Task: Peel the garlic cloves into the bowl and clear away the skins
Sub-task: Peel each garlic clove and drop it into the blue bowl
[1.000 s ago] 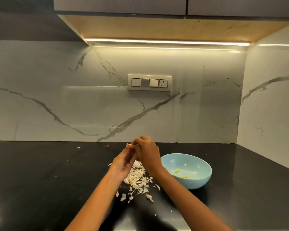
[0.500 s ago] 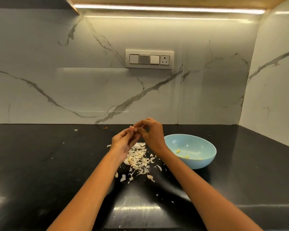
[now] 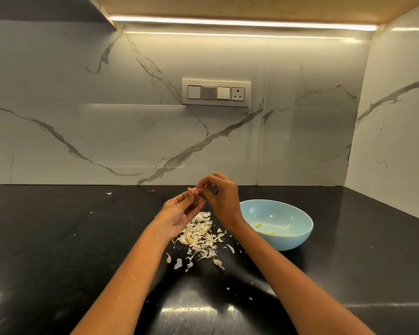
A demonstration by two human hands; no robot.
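My left hand and my right hand meet above the black counter, both pinching a small pale garlic clove between the fingertips. Below them lies a pile of white garlic skins, with loose flakes scattered toward me. A light blue bowl stands to the right of the pile and holds a few peeled yellowish cloves. Most of the clove is hidden by my fingers.
The black counter runs back to a marble wall with a switch panel. A side wall closes the right end. A stray skin flake lies near the back wall at the left.
My hands stay together on the clove and the right fingers have lifted slightly, pulling at it. The camera has tilted and shifted, so the scene sits differently in view.
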